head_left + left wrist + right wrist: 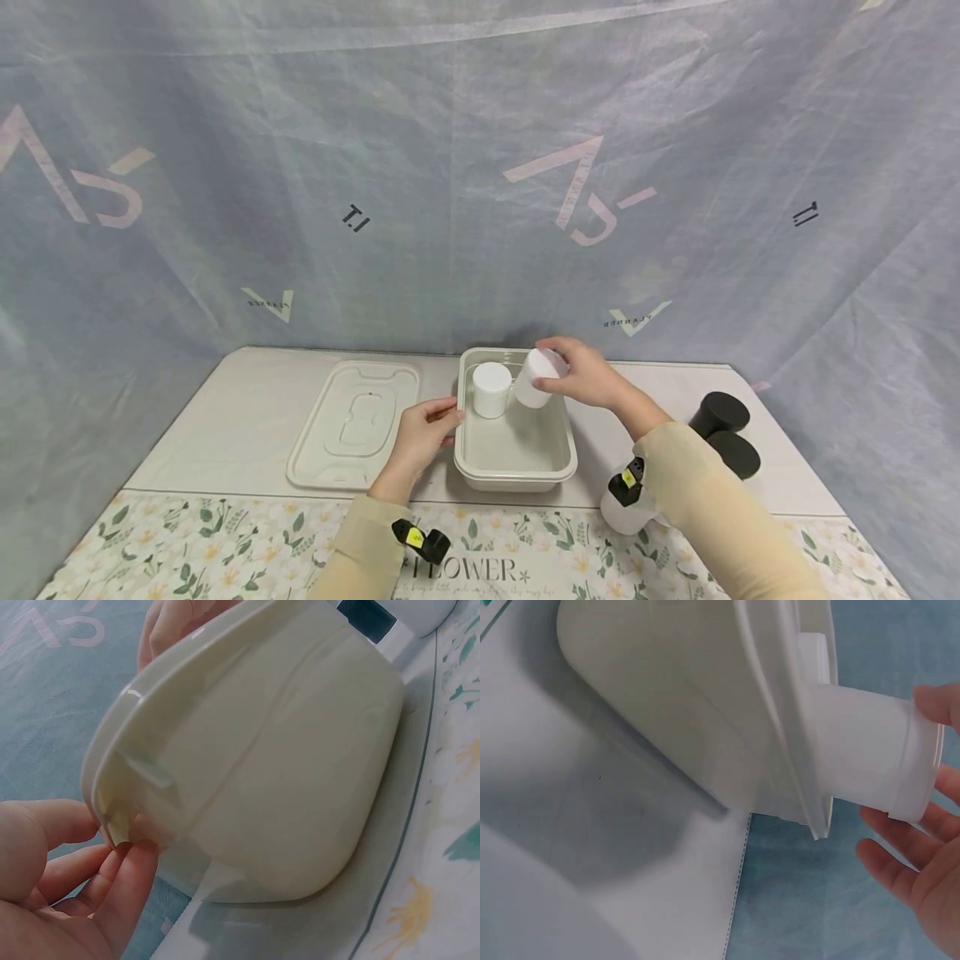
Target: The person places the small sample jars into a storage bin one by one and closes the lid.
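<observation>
taking the bin as the dial's centre, with twelve away from the person, the left hand is at nine o'clock, thumb and fingers pinching the rim of the cream bin, most likely to steady it. the right hand reaches in from two o'clock, its fingers curled round the capped end of a white jar. that jar leans inside the bin at one o'clock, its top tipped toward the palm; gripping it by the upper end seems to keep the fingers clear of the walls. whether its base touches the bin's floor i can't quite tell. a second white jar stands upright at eleven, just beside the held one, leaving bare floor toward six.

the flat lid lies on the tabletop out at nine, so the bin's mouth is open. two black containers sit side by side near three, and a white container at four, partly behind the right sleeve.

the bin looks like smooth, slightly glossy plastic, a rounded rectangle with a flared rim. the jars are plain, smooth cylinders; the lid has a moulded panel. the black tops are round and matte. a flower-printed cloth runs along the near edge.
</observation>
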Demonstrator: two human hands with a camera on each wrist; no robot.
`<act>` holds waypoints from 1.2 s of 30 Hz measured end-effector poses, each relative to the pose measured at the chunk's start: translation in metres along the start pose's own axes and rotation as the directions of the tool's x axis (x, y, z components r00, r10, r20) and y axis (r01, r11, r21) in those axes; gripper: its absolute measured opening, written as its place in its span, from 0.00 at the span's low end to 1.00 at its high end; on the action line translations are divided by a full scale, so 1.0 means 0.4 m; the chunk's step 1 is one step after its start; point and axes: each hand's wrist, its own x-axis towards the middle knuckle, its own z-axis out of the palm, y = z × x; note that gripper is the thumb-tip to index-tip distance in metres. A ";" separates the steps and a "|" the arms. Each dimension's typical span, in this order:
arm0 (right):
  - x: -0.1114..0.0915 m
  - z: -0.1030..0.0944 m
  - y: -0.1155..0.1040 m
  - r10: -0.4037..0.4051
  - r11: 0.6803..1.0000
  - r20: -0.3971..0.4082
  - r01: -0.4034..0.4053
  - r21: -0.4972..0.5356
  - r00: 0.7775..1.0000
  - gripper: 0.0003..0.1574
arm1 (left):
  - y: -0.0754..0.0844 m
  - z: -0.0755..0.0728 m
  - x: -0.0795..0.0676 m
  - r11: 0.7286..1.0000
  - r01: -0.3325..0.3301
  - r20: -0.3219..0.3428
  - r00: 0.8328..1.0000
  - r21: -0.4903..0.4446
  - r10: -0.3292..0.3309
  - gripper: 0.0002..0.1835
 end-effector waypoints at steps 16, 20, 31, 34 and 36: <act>0.018 0.030 0.009 -0.029 0.997 0.035 0.032 -0.069 0.999 0.39 | -0.008 0.003 0.003 1.000 0.005 0.001 1.000 -0.008 -0.005 0.21; 0.025 0.040 0.016 -0.028 0.997 0.048 0.031 -0.071 0.998 0.40 | -0.007 0.004 0.005 1.000 -0.004 0.002 1.000 -0.009 0.004 0.20; 0.034 0.073 0.016 -0.008 0.987 0.106 0.025 -0.157 0.994 0.42 | -0.002 0.004 0.001 1.000 -0.011 -0.003 1.000 -0.013 0.011 0.20; 0.034 0.084 0.014 0.004 0.975 0.121 0.023 -0.221 0.993 0.42 | -0.003 0.004 0.002 1.000 0.000 -0.013 1.000 -0.014 0.000 0.20; 0.035 0.088 0.013 0.007 0.968 0.128 0.025 -0.250 0.992 0.41 | -0.003 0.004 0.003 1.000 0.006 -0.017 1.000 -0.014 -0.007 0.20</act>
